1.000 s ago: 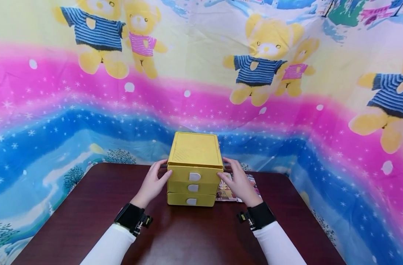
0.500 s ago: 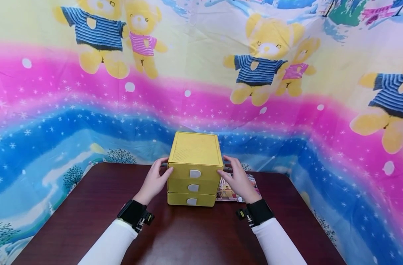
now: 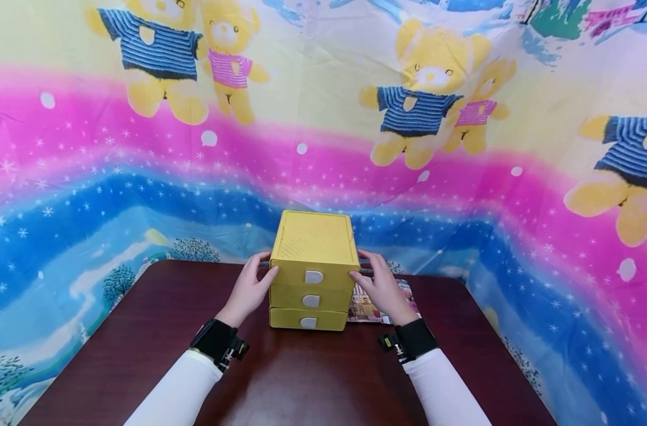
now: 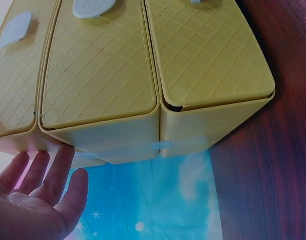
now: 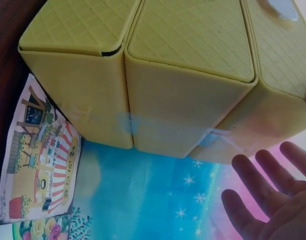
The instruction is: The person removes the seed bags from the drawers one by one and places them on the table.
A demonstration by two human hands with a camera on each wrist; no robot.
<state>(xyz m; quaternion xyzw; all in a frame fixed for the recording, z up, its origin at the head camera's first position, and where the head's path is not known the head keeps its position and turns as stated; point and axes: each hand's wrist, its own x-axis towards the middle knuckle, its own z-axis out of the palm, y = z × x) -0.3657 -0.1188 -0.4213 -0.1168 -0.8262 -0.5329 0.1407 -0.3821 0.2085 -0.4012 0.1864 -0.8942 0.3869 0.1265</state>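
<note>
A yellow three-drawer box (image 3: 315,236) stands on the table, its front towards me. Each drawer has a pale rounded tab handle, and the fronts carry a diamond pattern. My left hand (image 3: 249,287) is at the box's upper left side, fingers spread along the side wall and thumb at the front corner of the top drawer (image 3: 291,276). Mirroring it on the right, my right hand (image 3: 381,288) has its thumb at the opposite front corner. The top drawer sits flush under the lid. Thin dark slits show at the edge of the bottom drawer (image 4: 218,60) in both wrist views.
A printed sheet or packet (image 5: 42,165) with a shopfront picture lies right of the box, partly behind my right hand. The dark red-brown table (image 3: 297,384) ends just behind the box. A bear-patterned cloth (image 3: 313,171) hangs around the table.
The top drawer has gone inwards: the gap under the lid, seen one second ago, is closed. Both hands stay at the box's sides, with only a slight shift.
</note>
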